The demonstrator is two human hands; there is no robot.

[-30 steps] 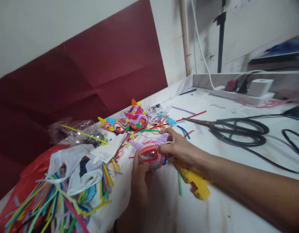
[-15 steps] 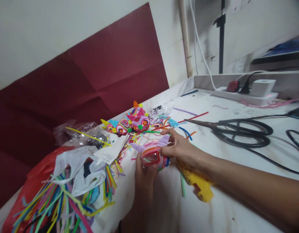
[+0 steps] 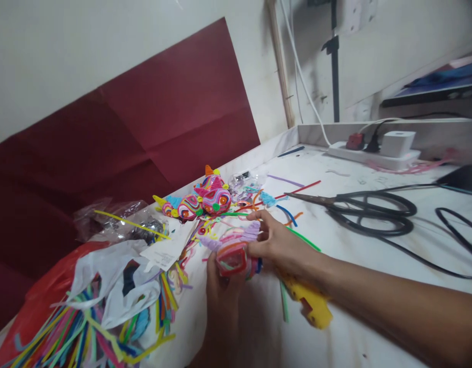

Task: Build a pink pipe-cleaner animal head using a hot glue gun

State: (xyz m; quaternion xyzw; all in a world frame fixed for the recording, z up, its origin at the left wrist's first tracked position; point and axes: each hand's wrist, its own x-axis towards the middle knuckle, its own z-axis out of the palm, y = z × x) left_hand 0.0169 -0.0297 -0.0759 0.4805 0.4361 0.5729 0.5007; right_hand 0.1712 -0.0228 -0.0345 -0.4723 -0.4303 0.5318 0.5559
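Observation:
Between my hands is a colourful fuzzy craft piece (image 3: pixel 231 259) with two lilac ear-like points and a red-rimmed opening facing me. My left hand (image 3: pixel 224 289) grips it from below, thumb near the red rim. On its right side, my right hand (image 3: pixel 272 240) holds it by the lilac point, fingers bent round the edge. Under my right forearm lies a yellow tool (image 3: pixel 308 301), partly hidden. Just beyond my hands, several finished-looking colourful craft figures (image 3: pixel 216 198) sit together near the wall.
Black-handled scissors (image 3: pixel 368 212) lie at the right, near a white power strip (image 3: pixel 387 156) and cables. At the left, a red bag (image 3: pixel 40 286) and white plastic bag (image 3: pixel 134 291) surround many coloured fuzzy sticks. A white paper (image 3: pixel 164 253) and loose sticks lie mid-table.
The craft piece is tilted further, so its red-rimmed opening faces me more. Both hands still hold it. The whole view has shifted slightly, with table things appearing lower and further left.

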